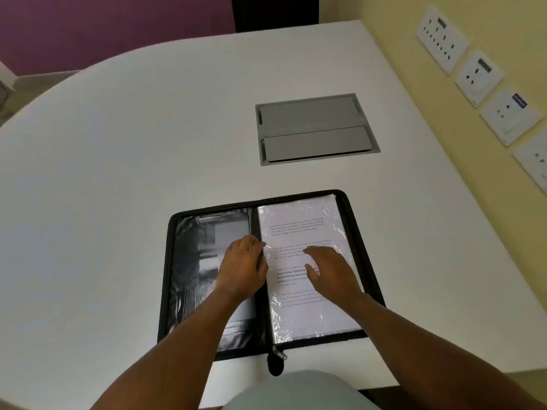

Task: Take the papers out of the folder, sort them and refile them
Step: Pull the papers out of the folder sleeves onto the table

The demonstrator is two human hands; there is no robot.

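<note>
Folder [183,261] open flat, lower centre; papers [302,226] unremoved, sleeved on its right half.
Left hand [244,266] at the spine, fingers apparently pinching the sleeve edge to open it; right hand [331,272] flat, fingers spread, steadying the sheets.

Glossy black folder [180,261] (plastic sleeve [305,220]) — matt table [118,173]

Left hand [244,266] fingers curled, right hand [331,269] flat, fingers spread, both forearms extended
</note>
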